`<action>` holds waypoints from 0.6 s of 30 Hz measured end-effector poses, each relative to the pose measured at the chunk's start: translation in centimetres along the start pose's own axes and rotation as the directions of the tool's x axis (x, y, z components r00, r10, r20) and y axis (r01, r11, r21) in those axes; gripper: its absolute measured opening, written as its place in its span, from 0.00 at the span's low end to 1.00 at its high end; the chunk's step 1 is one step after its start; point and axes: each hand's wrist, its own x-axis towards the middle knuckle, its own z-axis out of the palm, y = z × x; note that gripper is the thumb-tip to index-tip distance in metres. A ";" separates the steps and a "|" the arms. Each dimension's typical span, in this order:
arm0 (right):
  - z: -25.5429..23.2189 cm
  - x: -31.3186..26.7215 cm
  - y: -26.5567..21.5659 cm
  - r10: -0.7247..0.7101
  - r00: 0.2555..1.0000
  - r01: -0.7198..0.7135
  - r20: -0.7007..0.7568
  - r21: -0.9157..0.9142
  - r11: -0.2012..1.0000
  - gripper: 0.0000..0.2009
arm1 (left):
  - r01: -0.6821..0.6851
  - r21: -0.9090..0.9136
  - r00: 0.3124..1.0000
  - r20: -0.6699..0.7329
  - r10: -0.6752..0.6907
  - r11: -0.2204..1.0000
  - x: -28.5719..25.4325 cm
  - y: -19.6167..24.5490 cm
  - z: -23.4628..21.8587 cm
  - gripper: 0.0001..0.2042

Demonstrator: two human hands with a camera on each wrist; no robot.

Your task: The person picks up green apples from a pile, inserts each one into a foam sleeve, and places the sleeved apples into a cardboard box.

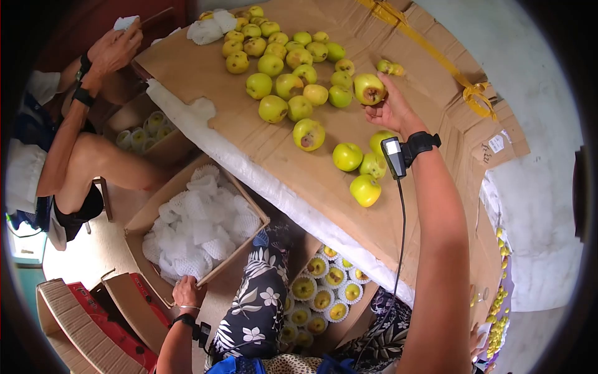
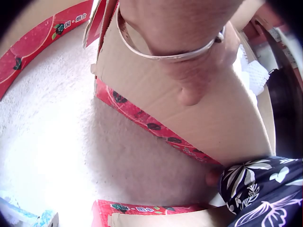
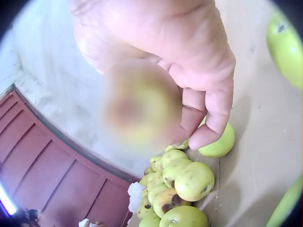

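In the head view my right hand holds up a yellow-green apple with a brown blemish facing me. The right wrist view shows that apple blurred in the curled fingers. Many loose apples lie on the cardboard-covered table, some with brown marks. My left hand grips the near edge of an open cardboard box full of white foam nets. In the left wrist view the thumb lies against the box's outer wall; the other fingers are mostly hidden.
Below the table edge, a box holds netted apples beside my legs. Red-printed cartons stand at lower left. Another person sits at left by a box of netted fruit. Yellow strapping crosses the cardboard.
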 end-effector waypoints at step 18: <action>4.8 2.5 0.0 0.061 0.998 -0.062 0.016 0.053 0.997 0.31 | -0.007 -0.020 1.000 0.000 0.007 1.000 -0.1 0.1 0.0 0.13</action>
